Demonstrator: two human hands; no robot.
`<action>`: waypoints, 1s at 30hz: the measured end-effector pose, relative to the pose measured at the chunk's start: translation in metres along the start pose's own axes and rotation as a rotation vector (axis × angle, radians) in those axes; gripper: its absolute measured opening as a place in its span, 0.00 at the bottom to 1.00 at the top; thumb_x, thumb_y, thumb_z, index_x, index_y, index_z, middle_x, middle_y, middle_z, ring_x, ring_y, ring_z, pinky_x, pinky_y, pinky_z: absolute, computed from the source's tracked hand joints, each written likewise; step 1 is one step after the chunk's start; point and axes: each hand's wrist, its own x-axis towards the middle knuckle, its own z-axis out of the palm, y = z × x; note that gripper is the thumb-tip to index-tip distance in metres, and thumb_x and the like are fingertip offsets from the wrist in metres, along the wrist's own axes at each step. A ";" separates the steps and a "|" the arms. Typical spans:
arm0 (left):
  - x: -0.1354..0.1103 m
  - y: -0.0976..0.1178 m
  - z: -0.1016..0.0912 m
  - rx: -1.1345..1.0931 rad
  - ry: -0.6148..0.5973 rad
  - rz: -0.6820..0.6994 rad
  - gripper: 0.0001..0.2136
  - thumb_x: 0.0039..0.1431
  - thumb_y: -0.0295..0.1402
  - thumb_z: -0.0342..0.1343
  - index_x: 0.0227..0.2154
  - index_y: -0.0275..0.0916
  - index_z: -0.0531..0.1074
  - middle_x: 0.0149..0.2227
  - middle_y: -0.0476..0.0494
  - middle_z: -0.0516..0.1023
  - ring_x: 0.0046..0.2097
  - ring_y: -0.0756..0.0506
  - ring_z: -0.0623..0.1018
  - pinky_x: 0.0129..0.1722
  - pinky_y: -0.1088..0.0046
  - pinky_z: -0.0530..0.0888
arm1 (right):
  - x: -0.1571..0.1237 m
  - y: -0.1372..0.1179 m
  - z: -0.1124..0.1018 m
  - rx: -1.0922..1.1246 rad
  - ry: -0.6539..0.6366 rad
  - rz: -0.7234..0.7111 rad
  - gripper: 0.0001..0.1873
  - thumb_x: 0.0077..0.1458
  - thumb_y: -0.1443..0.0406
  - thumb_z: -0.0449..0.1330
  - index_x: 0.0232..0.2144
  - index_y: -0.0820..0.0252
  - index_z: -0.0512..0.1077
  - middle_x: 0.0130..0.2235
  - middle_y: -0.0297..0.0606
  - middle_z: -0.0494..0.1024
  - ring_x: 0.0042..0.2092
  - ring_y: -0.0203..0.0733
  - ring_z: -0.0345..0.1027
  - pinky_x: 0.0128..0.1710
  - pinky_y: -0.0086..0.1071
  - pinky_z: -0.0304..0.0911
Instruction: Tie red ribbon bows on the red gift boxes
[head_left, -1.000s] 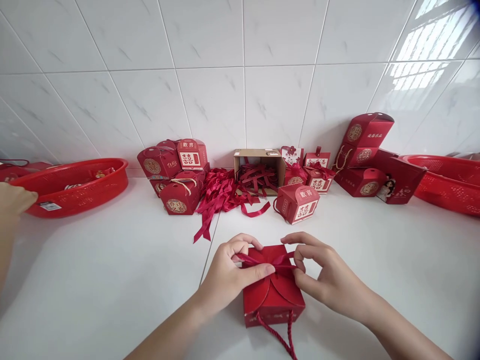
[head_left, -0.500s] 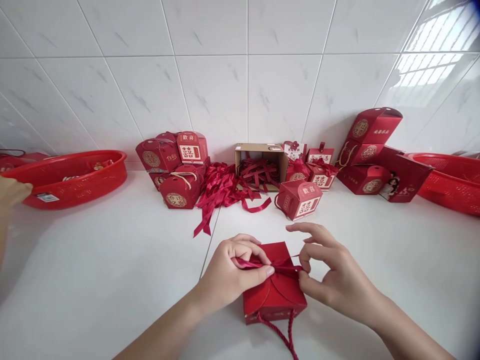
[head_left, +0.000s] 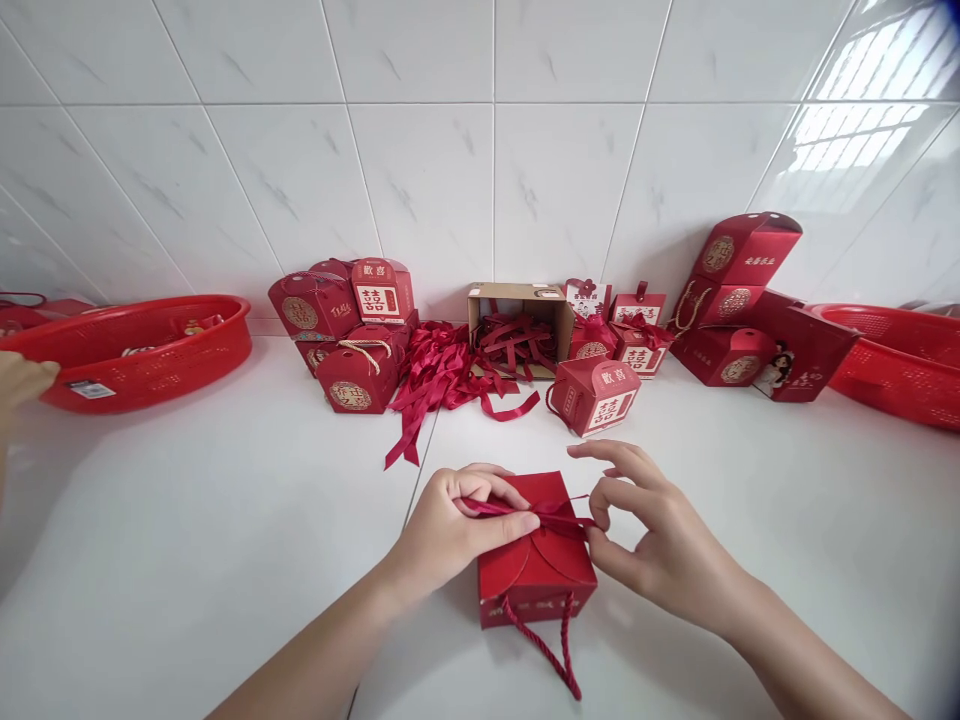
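Note:
A red gift box [head_left: 525,575] with a twisted rope handle [head_left: 551,655] stands on the white table in front of me. Across its closed top flaps runs a dark red satin ribbon [head_left: 556,519], gathered into a bow or knot at the middle. My left hand [head_left: 457,520] pinches the ribbon between thumb and fingers at the left of the knot. On the other side, my right hand [head_left: 641,520] pinches the ribbon's right part between thumb and index finger, its other fingers raised. The left fingers partly hide the knot.
Behind lie a pile of loose ribbons [head_left: 439,375] and a cardboard box [head_left: 559,300] holding more ribbon. Red gift boxes [head_left: 360,370] are stacked at left and right. Red plastic baskets [head_left: 172,375] flank the table. Another person's hand [head_left: 28,380] is at the left basket.
The gift box's front has tilted more into view, and the box sits slightly higher and further left in the picture. Both hands keep their pinch on the ribbon.

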 end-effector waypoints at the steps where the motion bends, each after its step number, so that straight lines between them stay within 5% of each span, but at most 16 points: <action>1: 0.000 0.000 0.001 0.003 0.010 0.000 0.12 0.46 0.37 0.66 0.16 0.41 0.71 0.33 0.45 0.81 0.50 0.38 0.75 0.43 0.64 0.73 | 0.000 0.000 0.000 0.005 0.005 0.001 0.08 0.49 0.71 0.56 0.24 0.57 0.61 0.55 0.40 0.65 0.58 0.51 0.57 0.48 0.45 0.64; 9: -0.005 -0.002 0.006 0.107 0.092 0.119 0.26 0.48 0.33 0.63 0.11 0.41 0.47 0.29 0.46 0.82 0.50 0.38 0.75 0.43 0.62 0.72 | 0.000 0.001 -0.001 -0.024 0.095 -0.062 0.08 0.46 0.72 0.57 0.22 0.57 0.63 0.53 0.40 0.68 0.55 0.52 0.59 0.48 0.45 0.64; 19: -0.001 -0.001 -0.001 0.130 0.068 0.170 0.21 0.48 0.31 0.62 0.12 0.41 0.53 0.27 0.45 0.80 0.48 0.38 0.76 0.40 0.66 0.72 | 0.004 0.004 0.002 -0.040 0.117 -0.043 0.07 0.47 0.71 0.59 0.22 0.57 0.65 0.53 0.39 0.69 0.55 0.52 0.60 0.50 0.47 0.62; 23: 0.001 -0.004 -0.009 0.059 0.064 0.197 0.18 0.51 0.36 0.62 0.17 0.40 0.57 0.38 0.43 0.78 0.52 0.39 0.74 0.44 0.67 0.71 | 0.006 0.018 -0.006 0.169 0.003 0.085 0.07 0.52 0.61 0.62 0.32 0.55 0.68 0.55 0.41 0.67 0.57 0.50 0.60 0.55 0.47 0.59; 25: 0.002 -0.004 -0.014 0.006 0.047 0.225 0.16 0.54 0.41 0.60 0.21 0.39 0.61 0.45 0.41 0.75 0.53 0.40 0.72 0.49 0.66 0.69 | 0.006 0.024 -0.009 0.330 -0.154 0.102 0.27 0.48 0.56 0.66 0.49 0.51 0.63 0.59 0.42 0.62 0.60 0.49 0.57 0.57 0.46 0.58; 27: 0.004 -0.004 -0.017 -0.065 0.022 0.217 0.15 0.59 0.45 0.54 0.26 0.39 0.66 0.50 0.41 0.72 0.54 0.40 0.71 0.52 0.64 0.67 | 0.004 0.026 -0.008 0.407 -0.302 0.079 0.54 0.40 0.54 0.71 0.63 0.46 0.45 0.65 0.44 0.51 0.64 0.50 0.49 0.59 0.47 0.55; 30: 0.009 -0.006 -0.020 -0.266 0.038 0.150 0.17 0.63 0.49 0.45 0.38 0.41 0.68 0.53 0.42 0.69 0.54 0.41 0.72 0.49 0.65 0.70 | 0.000 0.019 0.006 0.387 -0.368 0.089 0.70 0.36 0.57 0.73 0.65 0.47 0.26 0.68 0.49 0.40 0.67 0.53 0.40 0.62 0.49 0.49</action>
